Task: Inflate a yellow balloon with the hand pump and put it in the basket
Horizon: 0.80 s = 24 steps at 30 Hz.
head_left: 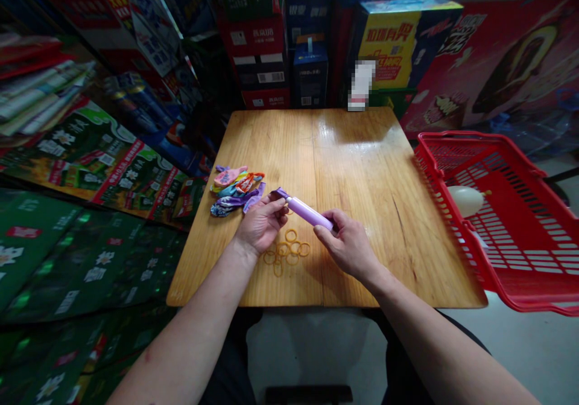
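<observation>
My right hand is wrapped round the near end of a light purple balloon pump, which slants up to the left above the table. At the pump's tip, my left hand pinches a dark purple balloon, limp and uninflated. Whether the balloon's mouth is over the nozzle I cannot tell. Left of that hand lies a pile of flat balloons in pink, orange, blue and purple. Several tan rubber bands lie loose on the wood below my hands.
The wooden table stands before my knees. A red basket on the right holds a white inflated balloon. Stacked green cartons crowd the left side, and more boxes stand behind the table.
</observation>
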Motion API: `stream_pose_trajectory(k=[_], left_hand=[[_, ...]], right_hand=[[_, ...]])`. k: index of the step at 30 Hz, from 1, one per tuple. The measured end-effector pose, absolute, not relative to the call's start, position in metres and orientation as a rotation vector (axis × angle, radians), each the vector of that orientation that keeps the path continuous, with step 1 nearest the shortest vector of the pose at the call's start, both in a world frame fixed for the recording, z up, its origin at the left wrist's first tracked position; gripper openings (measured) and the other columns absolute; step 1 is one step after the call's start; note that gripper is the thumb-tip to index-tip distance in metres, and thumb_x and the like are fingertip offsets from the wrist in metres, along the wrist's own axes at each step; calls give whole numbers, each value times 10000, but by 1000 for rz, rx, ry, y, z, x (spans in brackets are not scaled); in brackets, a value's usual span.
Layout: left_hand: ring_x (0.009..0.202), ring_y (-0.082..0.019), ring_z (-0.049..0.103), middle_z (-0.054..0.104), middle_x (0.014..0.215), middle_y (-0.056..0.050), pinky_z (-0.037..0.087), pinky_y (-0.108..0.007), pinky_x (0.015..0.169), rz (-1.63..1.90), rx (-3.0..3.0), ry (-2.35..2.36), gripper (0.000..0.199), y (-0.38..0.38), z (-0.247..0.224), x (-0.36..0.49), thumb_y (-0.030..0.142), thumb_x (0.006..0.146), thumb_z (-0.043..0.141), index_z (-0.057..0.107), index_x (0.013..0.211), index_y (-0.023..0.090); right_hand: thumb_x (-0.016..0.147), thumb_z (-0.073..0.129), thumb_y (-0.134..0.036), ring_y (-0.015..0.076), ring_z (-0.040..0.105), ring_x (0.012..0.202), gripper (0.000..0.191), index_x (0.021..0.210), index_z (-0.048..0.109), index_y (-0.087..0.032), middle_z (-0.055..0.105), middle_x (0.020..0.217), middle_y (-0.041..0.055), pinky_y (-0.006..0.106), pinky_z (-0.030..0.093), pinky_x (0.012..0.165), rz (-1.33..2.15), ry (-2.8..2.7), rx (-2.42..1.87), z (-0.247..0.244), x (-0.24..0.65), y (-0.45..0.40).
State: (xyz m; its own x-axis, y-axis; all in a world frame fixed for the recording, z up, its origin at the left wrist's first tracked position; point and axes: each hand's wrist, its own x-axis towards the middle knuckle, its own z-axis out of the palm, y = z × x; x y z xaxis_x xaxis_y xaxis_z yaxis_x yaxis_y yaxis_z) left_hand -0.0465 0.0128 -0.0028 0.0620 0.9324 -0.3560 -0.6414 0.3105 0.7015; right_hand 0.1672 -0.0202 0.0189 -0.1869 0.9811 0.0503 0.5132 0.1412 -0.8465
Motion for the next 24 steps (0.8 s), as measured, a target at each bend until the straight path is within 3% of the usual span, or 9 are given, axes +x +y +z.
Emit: stream_pose_trajectory(k=[24], left_hand=[[652,-87,603,579,733,13,404,-180,503,1033,420,926,226,9,5,-59,132,738,814,673,915,137]], right_hand=[[901,593,-351,150,542,643,199,973,665,-180,624,740,14,279,391,597,973,-1831,-1409,20,170,-19]])
